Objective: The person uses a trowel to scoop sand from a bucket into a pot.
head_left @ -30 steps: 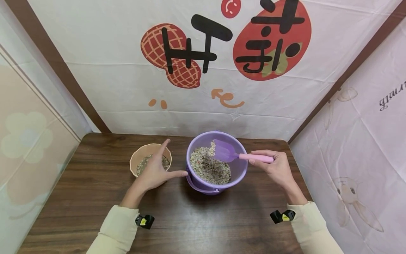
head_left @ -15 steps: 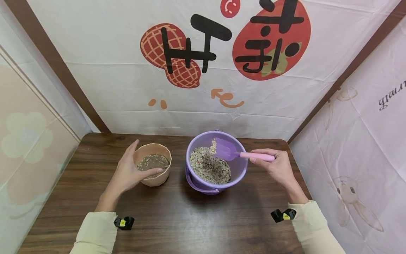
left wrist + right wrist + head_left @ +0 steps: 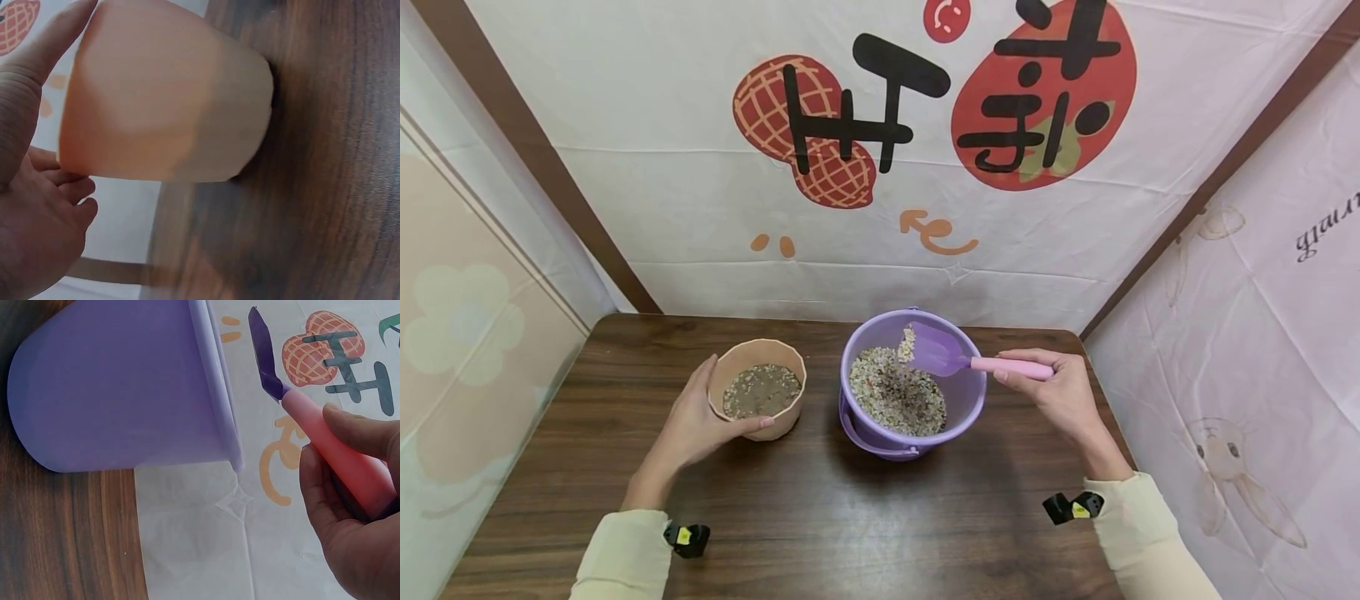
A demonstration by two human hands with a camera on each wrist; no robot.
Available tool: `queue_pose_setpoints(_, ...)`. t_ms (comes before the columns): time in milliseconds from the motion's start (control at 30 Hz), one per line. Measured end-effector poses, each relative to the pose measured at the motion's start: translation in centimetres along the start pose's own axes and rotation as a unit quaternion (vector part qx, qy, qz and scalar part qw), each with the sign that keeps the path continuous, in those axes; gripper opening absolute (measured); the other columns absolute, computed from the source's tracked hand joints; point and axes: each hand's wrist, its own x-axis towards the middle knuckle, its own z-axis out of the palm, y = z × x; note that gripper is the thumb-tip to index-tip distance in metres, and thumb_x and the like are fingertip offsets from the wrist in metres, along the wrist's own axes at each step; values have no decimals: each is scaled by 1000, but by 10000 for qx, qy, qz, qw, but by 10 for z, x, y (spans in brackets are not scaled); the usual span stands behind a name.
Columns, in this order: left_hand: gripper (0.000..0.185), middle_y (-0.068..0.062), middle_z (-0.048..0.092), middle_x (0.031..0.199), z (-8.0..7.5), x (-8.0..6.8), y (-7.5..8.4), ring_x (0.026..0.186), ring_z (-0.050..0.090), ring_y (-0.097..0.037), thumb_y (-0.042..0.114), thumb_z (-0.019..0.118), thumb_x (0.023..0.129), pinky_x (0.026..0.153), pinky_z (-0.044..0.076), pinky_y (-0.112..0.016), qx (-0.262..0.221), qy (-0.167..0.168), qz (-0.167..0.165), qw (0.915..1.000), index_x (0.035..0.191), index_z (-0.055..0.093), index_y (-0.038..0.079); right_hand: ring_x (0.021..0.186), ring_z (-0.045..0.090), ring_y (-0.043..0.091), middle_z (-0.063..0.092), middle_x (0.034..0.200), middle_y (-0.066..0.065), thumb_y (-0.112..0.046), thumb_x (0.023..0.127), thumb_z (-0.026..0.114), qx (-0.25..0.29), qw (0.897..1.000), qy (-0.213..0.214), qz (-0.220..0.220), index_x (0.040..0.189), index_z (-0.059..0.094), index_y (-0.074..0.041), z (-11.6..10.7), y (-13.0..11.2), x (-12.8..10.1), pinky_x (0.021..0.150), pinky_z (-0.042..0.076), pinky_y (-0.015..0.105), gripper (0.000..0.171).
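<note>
Peach, faceted and upright, the round pot [image 3: 165, 94] stands left on the brown wood-grain table [image 3: 865, 533]. Your left hand [image 3: 695, 425] has just swung from over its opening to its near-left side; thumb and fingers now clasp it at the rim, which seems to steady it. Further right, the round purple bucket [image 3: 119, 387] contains pale gravel [image 3: 898, 402]; above that hangs the purple scoop [image 3: 936, 350], its pink handle [image 3: 1006, 367] gripped by your right hand [image 3: 1066, 396], little changed.

The left hand [image 3: 37, 215] holds a peach pot [image 3: 162, 100] standing on a dark wooden table [image 3: 334, 162].
</note>
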Motion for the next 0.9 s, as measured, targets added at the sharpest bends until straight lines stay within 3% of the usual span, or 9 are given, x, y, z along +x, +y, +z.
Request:
queue_pose_setpoints(167,135,-33,30,155,4,-1,-4,138,34,-53,46,97,63,106,33,-71,-160,116,56,9998,159,17,-6,77,69,9,78,96,4,-20,79,90,24,10000,59,-18,110,79,-4,0,-1,1,59,53,24,37)
queue_pose_setpoints(400,133,-30,33,155,9,-2,-7,138,36,-50,43,98,63,106,34,-70,-412,241,31,9989,160,18,-1,81,68,10,77,98,10,-18,79,90,62,9999,70,-137,110,79,-3,1,-5,3,59,52,21,36)
queue_pose_setpoints(733,128,-26,39,151,11,-2,-9,135,41,-46,43,98,64,104,36,-68,-560,283,22,9980,161,23,6,95,70,15,77,100,11,-22,81,89,60,9995,-228,-193,113,78,-6,7,-20,11,68,55,22,37)
queue_pose_setpoints(900,130,-28,35,154,11,-3,-9,137,38,-48,42,98,64,105,35,-69,-551,248,-57,9982,161,20,4,89,70,18,78,99,6,-26,81,89,11,9989,-338,-321,111,80,-8,14,-29,17,66,55,23,36)
